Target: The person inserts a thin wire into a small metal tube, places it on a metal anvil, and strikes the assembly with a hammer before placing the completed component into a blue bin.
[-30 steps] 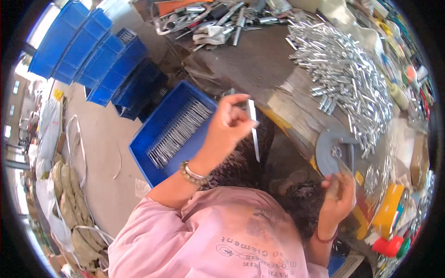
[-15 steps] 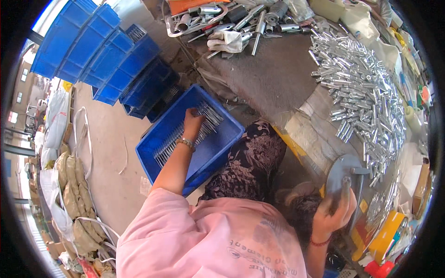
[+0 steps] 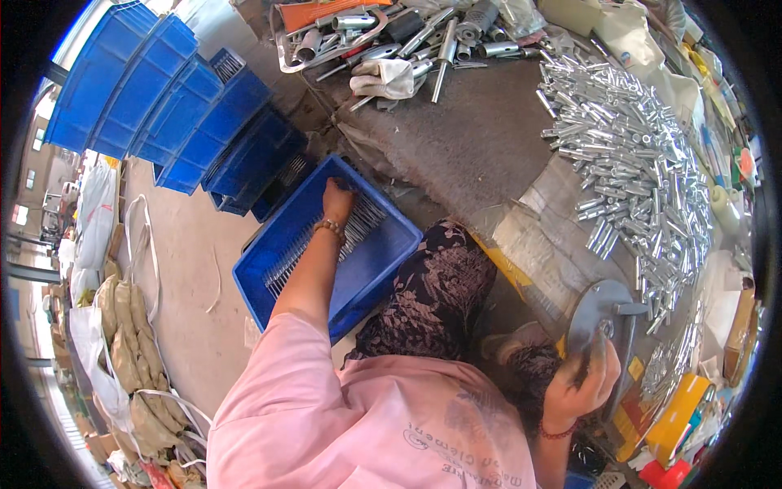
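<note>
My left hand reaches into a blue plastic bin, its fingers curled down at the far end of the rows. Whatever it holds is hidden beneath it. Slim silver metal rods lie side by side along the bin's bottom. On the right, my right hand is raised beside a round grey metal disc with a short bar across it. Its fingers stretch upward, the thumb apart from them, and nothing clear shows between them; the fingers are slightly smeared.
A large heap of short shiny metal tubes covers the right side of the work surface. Bigger metal parts and a white glove lie at the far side. Stacked blue bins stand at far left. A yellow box sits at lower right.
My left hand has shifted slightly away from me inside the bin. My right hand has dropped a little lower against the disc, baring more of it. The whole view has turned slightly.
</note>
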Motion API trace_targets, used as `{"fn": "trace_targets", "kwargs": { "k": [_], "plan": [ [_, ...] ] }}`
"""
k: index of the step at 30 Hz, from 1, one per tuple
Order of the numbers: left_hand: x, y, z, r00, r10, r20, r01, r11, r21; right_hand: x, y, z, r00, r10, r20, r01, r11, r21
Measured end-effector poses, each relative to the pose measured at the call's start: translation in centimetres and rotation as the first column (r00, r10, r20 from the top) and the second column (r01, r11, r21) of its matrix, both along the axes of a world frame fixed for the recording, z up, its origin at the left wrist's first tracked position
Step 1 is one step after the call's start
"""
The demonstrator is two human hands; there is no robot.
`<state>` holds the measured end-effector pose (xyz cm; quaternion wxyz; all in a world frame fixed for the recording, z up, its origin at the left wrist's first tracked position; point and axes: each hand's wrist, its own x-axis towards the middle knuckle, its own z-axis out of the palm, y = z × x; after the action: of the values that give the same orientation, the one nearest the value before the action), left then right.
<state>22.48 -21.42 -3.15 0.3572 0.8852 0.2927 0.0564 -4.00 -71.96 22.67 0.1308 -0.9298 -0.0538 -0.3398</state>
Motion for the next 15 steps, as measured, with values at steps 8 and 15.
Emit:
{"fn": "trace_targets", "kwargs": {
  "k": [8,15],
  "plan": [
    [1.0,2.4,-1.5,1.000,0.026,-0.002,-0.025,0.959,-0.284,0.3,0.2,0.3,1.000,0.025,-0.003,-0.025,1.000,-0.011],
    [-1.5,1.7,4.4,0.973,0.155,0.170,-0.056,0.875,-0.481,0.7,0.4,0.4,0.999,0.041,0.005,-0.041,0.998,0.048]
  ]
}}
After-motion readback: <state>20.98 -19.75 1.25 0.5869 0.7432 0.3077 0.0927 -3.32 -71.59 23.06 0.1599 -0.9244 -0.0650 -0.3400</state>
